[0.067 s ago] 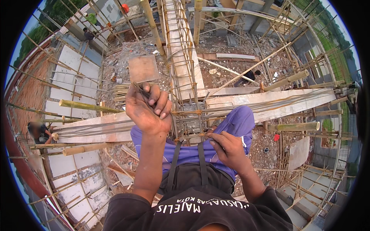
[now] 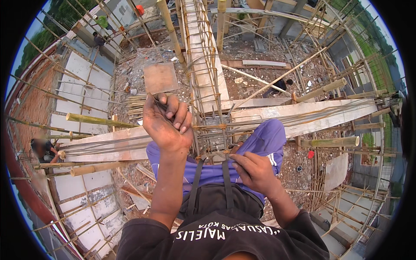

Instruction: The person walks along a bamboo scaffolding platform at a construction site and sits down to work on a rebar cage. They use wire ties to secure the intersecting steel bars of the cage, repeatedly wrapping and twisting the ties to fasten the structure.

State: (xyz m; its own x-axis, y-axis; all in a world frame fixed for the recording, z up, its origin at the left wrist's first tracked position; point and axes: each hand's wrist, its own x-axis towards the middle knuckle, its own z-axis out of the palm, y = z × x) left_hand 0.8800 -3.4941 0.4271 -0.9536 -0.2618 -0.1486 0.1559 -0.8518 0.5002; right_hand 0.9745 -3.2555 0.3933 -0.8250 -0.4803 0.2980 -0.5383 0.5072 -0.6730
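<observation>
My left hand (image 2: 167, 119) is raised left of the rebar cage with its palm turned up. Its fingers are curled in, and whatever lies in them is too dark and small to make out. Close to the near end of the cage, by my right knee, my right hand (image 2: 255, 171) is closed, thumb against fingers. What it pinches is hidden. Between my knees, steel bars and stirrups of the rebar cage (image 2: 211, 134) cross, with rusty ties at the joints. My legs in purple trousers (image 2: 264, 138) straddle this crossing.
Pale formwork boards (image 2: 303, 119) carry long bars to either side. The cage runs away between bamboo poles (image 2: 171, 30). Rubble ground (image 2: 151, 56) lies well below, with a square board (image 2: 161, 78). A person (image 2: 43, 149) works at far left; others are farther off.
My right hand has shifted slightly left and down, its fingers staying closed. My left hand is almost where it was.
</observation>
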